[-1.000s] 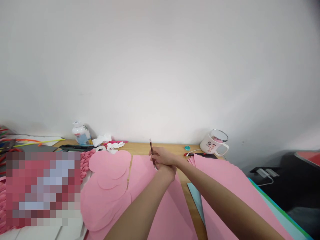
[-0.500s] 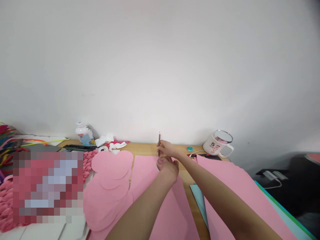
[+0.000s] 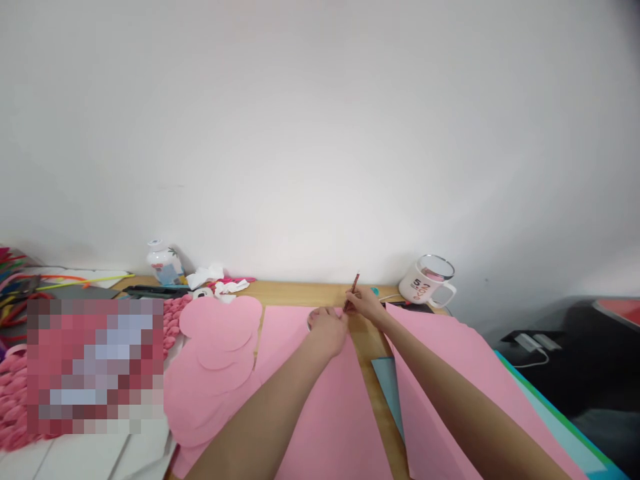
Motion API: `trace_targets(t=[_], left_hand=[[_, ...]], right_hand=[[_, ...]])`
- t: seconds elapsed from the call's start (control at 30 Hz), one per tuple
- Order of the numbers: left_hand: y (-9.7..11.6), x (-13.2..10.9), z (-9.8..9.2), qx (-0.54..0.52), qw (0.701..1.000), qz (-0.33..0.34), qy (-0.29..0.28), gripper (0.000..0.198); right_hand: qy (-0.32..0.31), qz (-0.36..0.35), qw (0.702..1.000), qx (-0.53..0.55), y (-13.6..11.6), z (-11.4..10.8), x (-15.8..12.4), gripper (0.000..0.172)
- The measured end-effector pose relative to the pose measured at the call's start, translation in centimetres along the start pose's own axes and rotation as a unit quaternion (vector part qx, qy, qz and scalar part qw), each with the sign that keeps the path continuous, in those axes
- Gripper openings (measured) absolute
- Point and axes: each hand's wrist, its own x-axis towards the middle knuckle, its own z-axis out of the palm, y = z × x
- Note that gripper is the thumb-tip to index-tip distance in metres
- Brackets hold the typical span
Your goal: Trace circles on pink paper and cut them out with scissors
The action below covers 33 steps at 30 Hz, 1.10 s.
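Observation:
In the head view my left hand [image 3: 329, 330] presses down on a small round white-rimmed object [image 3: 310, 320] at the far edge of a pink paper sheet [image 3: 340, 413]. Most of that object is hidden under the fingers. My right hand [image 3: 364, 303] grips a brown pencil [image 3: 355, 282], which leans to the right with its lower end close to my left fingertips. The pencil's tip is too small to make out. Left of the sheet lies a pile of pink scalloped paper cutouts [image 3: 220, 327].
Another large pink sheet [image 3: 465, 373] lies to the right, over blue paper [image 3: 387, 383]. Along the wall stand a white mug [image 3: 420, 287], a white bottle [image 3: 164, 263] and crumpled tissues [image 3: 205, 276]. Pink chunky braided material [image 3: 13, 400] lies at the left.
My right hand and the pencil have moved right, and the pencil has gone from upright to tilted. My left hand has shifted slightly left. The whole view has shifted a little.

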Motion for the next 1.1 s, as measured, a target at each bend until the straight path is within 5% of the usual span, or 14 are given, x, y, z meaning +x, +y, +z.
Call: trace_targets(t=[0.4,0.57,0.67,0.9,1.0,1.1], left_hand=[[-1.9,-3.4,0.7,0.046,0.995,0.082,0.043,0.038],[-0.2,-7.5,1.3,0.083,0.990,0.112,0.036,0.048],[1.4,-9.3,2.5,0.105,0.984,0.137,0.050,0.031],[2.2,-9.3,4.0,0.094,0.986,0.129,0.038,0.027],[1.8,-9.1,3.4,0.087,0.986,0.144,0.020,0.028],[1.4,-9.2,2.8,0.095,0.980,0.171,0.023,0.058]], right_hand=[[-0.028,0.011,0.998,0.057,0.1,0.4,-2.3,0.015],[-0.018,0.008,0.998,0.060,0.7,0.4,-2.0,0.014],[-0.014,0.007,0.998,0.056,1.1,0.3,-1.8,0.015],[-0.002,0.013,0.999,0.042,1.1,0.3,-1.8,0.017],[0.005,0.013,0.999,0.034,0.9,0.5,-2.0,0.018],[0.016,0.010,0.999,0.030,0.8,0.7,-2.2,0.019]])
